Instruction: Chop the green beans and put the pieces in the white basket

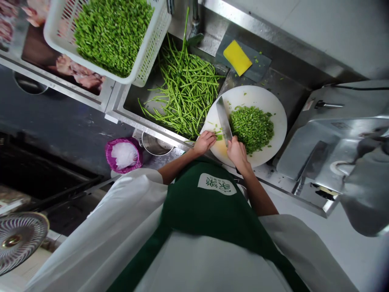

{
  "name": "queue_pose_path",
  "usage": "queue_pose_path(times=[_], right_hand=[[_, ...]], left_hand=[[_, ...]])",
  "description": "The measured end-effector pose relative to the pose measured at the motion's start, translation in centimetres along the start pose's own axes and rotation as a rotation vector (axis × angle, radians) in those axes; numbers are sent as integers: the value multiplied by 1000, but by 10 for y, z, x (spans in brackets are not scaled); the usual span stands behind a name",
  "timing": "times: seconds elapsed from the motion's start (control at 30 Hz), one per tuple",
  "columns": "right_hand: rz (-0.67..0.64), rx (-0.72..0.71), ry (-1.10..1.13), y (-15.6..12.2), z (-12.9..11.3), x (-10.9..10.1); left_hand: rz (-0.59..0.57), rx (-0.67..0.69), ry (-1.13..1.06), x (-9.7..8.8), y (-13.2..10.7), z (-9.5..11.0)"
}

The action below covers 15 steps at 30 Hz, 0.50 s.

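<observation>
- On the board (278,121), you seem mid-chop: right hand (237,154) closed round the knife (223,115), left hand (204,142) curled onto stalks (219,137).
- Next cut likely calls for easing your left grip back.

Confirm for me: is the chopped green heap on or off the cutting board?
On: the chopped green heap lies beside the knife, white cutting board showing around it.

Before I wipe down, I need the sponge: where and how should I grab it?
Probably pinch the sponge across its long edges at mid-length, from above, reaching over the board: it lies on the slab with its top and long edges exposed. The right hand holds the knife, so free that hand first.
</observation>
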State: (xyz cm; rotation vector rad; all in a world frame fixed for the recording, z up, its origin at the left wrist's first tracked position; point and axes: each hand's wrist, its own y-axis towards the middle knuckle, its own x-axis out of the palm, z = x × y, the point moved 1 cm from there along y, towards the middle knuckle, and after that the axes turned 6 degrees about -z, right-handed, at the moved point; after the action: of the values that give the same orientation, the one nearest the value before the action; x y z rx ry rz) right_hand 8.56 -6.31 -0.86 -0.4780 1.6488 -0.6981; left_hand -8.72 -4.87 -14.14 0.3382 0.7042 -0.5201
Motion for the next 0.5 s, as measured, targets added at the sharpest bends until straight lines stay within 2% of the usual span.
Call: queue_pose_path(times=[0.13,0.3,0.4,0.5], right_hand=[[23,0,-23,-10,-6,1],[16,-12,-7,1,-17,13],[2,-20,16,9,-1,13],[3,16,16,9,24,9]], left_hand=[[24,3,22,2,4,0],[19,29,14,-1,-2,-2],[-8,43,15,1,0,-2],[-43,24,14,12,17,3]])
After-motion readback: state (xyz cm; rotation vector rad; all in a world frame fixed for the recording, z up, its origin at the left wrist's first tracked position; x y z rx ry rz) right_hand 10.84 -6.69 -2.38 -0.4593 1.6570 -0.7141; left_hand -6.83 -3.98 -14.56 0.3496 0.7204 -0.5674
